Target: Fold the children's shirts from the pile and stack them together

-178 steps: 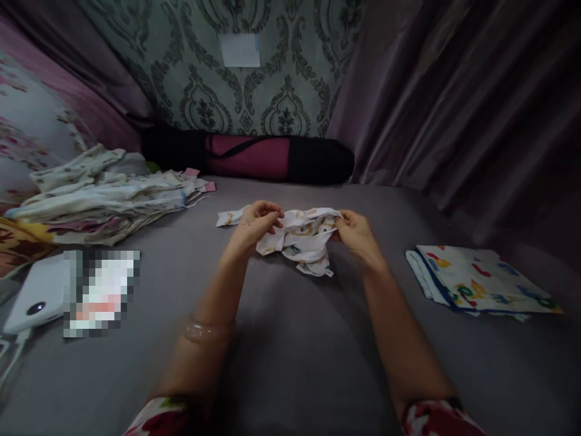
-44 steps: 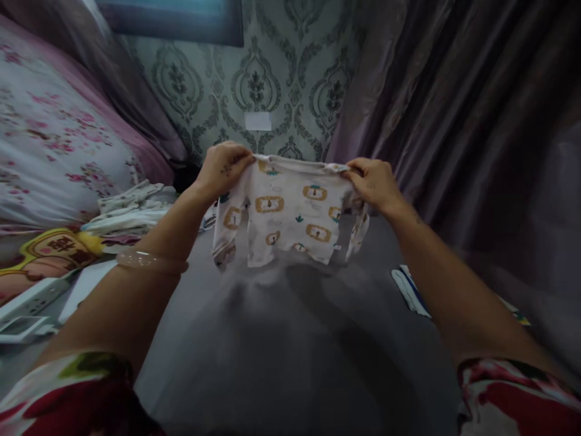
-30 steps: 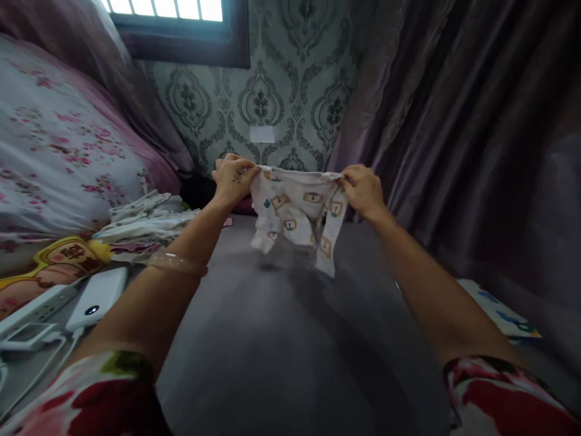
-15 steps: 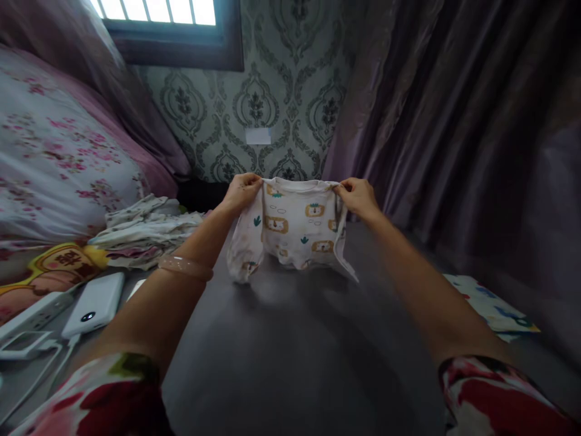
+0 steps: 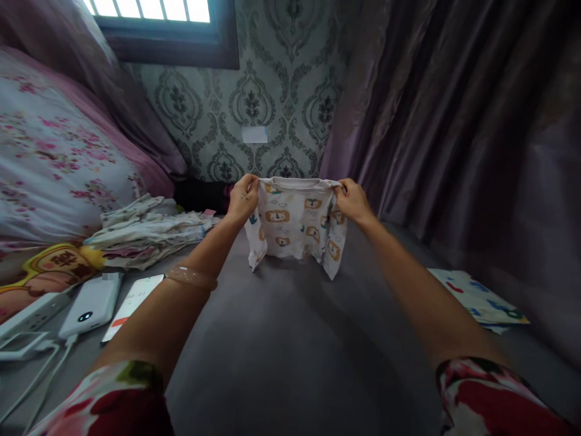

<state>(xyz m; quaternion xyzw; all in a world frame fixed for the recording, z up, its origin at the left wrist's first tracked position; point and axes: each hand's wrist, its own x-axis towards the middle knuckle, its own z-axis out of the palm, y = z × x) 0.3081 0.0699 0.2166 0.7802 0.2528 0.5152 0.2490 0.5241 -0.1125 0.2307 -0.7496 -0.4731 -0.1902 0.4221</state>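
A small white long-sleeved baby shirt (image 5: 293, 218), printed with tan lion faces and green plants, hangs stretched between my two hands above the grey bed sheet (image 5: 290, 339). My left hand (image 5: 244, 197) pinches its left shoulder. At the other shoulder, my right hand (image 5: 354, 198) is closed on the cloth. The neckline is at the top, and both sleeves dangle down at the sides. A bracelet circles my left forearm.
Piled clothes (image 5: 149, 230) lie at the left beside a floral bedding bundle (image 5: 59, 145). Nearer are a power bank (image 5: 93, 303), a phone (image 5: 134, 306) and a power strip (image 5: 36, 315) with cables. A folded printed cloth (image 5: 476, 297) lies at right, below the curtains (image 5: 436, 121).
The shirt's sleeves and hem have swung and now hang straighter, the right sleeve turned to the front. My hands keep their hold. More of the phone shows beside my left arm.
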